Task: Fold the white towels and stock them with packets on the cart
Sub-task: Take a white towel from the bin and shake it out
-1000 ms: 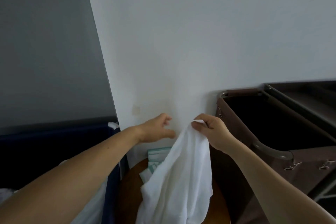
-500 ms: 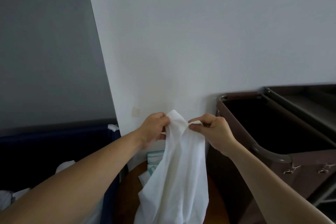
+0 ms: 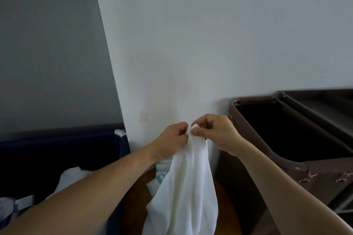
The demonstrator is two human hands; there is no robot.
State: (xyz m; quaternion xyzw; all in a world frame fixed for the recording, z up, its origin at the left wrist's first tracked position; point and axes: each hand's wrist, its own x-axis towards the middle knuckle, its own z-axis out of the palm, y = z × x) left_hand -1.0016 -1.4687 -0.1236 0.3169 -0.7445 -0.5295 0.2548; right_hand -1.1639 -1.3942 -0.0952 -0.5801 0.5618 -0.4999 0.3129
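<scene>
A: Status on the towel (image 3: 188,187)?

B: Both hands on it. L hand (image 3: 171,140) and R hand (image 3: 214,132) are pinched tight on the top edge, knuckles nearly touching, fingers curled closed on the cloth. No gap showing btwn thumb and fingers on either side.

A: Why so close together?

B: My read: I'm hunting for the corners. Both grips sit at one bunched point, so the rest hangs straight down in a loose tube, unfolded. Holding it high lets gravity pull the creases out before I spread it.

A: Where is it relative to the cart (image 3: 286,139)?

B: Just left of the cart, in front of the wall (image 3: 191,44). Lower part drapes over the wooden table (image 3: 137,196), hem out of frame, so can't tell if it touches.

A: Packets?

B: Teal-and-white packets (image 3: 161,170) on the table, behind the towel, left of the cart, mostly hidden. Not stocked yet.

A: Anything else?

B: Dark blue bin (image 3: 57,158), far side of the table from the cart, more white linen (image 3: 73,176) in it. So plenty left imo.

A: Next?

B: Prob slide hands apart along the edge to open it flat. Risk: thin cloth slipping out of a pinch.
</scene>
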